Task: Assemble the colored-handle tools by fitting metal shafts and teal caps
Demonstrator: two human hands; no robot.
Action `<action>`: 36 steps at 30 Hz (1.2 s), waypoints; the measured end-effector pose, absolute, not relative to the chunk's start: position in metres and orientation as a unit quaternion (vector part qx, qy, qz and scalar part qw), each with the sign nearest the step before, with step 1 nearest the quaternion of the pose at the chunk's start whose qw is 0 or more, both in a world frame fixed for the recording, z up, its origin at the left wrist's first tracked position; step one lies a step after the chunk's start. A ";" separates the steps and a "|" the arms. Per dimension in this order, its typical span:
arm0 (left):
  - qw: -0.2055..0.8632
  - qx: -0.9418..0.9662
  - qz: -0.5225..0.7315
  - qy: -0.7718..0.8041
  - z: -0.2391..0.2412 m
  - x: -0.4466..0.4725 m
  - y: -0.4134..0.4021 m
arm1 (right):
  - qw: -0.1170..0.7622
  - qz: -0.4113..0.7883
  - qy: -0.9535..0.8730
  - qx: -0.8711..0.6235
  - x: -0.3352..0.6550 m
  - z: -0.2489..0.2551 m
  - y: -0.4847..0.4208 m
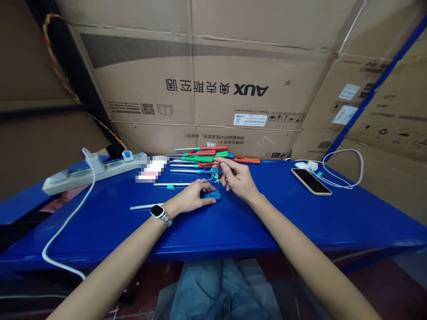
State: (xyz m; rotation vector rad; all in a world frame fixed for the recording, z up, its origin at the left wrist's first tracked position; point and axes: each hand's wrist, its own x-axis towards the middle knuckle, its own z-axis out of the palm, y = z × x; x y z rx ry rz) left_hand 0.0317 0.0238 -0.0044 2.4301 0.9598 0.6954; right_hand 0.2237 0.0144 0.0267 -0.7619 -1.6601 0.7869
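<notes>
My left hand presses a blue lighter handle onto the table, its fingers closed around the handle's left end. Just above the handle's right end, my right hand is pinched on a thin upright tool, mostly hidden by the fingers. The tool's narrow shaft points down at the handle. Between the hands lie a small green part and thin wires. A metal lighter tube reaches out to the left of my left hand. Another tube lies behind it, beside a small teal piece.
Several long-necked lighters in red, green, blue and orange lie against the cardboard at the back. A power strip with a white cable stands left. At right are a phone and a coiled white cable.
</notes>
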 end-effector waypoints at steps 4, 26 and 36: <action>0.217 0.873 0.257 0.353 -0.005 0.032 0.024 | 0.558 0.394 -0.665 -0.301 0.225 0.037 0.020; 0.223 0.866 0.277 0.351 -0.006 0.031 0.023 | 0.582 0.476 -0.593 -0.289 0.220 0.038 0.021; 0.221 0.869 0.269 0.350 -0.005 0.030 0.022 | 0.546 0.498 -0.602 -0.302 0.230 0.046 0.023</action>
